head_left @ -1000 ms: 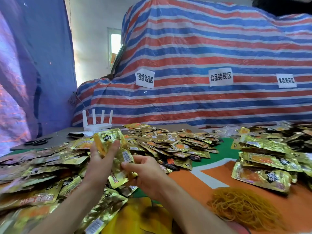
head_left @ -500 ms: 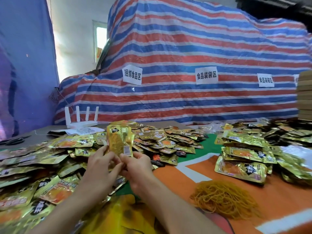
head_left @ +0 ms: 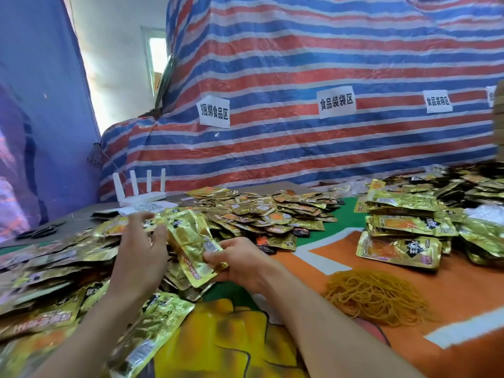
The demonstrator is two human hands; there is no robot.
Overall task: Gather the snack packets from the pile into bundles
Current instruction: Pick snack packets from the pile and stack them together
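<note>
Packet bundle [head_left: 192,241] | right grip [head_left: 240,264] pinching it | left grip [head_left: 140,255] fingers apart, beside it

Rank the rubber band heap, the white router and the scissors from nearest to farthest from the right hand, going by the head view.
1. Rubber band heap: close by, on the right of the right hand, which holds a packet bundle.
2. White router: back left, beyond the packet pile.
3. Scissors: far left, the farthest.
</note>
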